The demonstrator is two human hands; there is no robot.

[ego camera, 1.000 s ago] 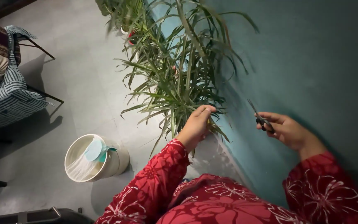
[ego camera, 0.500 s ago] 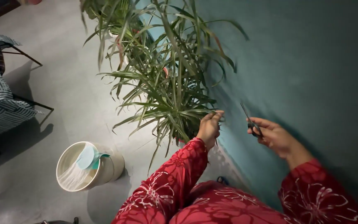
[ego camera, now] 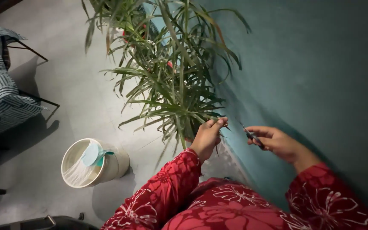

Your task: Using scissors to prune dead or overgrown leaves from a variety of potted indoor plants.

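Head cam, L hand [ego camera: 207,137] pinching plant [ego camera: 173,91] leaf, R hand [ego camera: 277,142] w/ scissors [ego camera: 250,134]

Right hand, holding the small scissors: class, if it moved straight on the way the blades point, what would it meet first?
Probably the leaf tip pinched in the left hand, ahead of the right hand and scissors; depth is uncertain.

Left hand [ego camera: 207,137] raised, fingers pinched together at the tips, back of hand toward camera, forearm in red floral sleeve angled up from lower left. Right hand [ego camera: 275,142] just beside it to the right, fingers curled closed, thumb on top, wrist bent, red sleeve behind.
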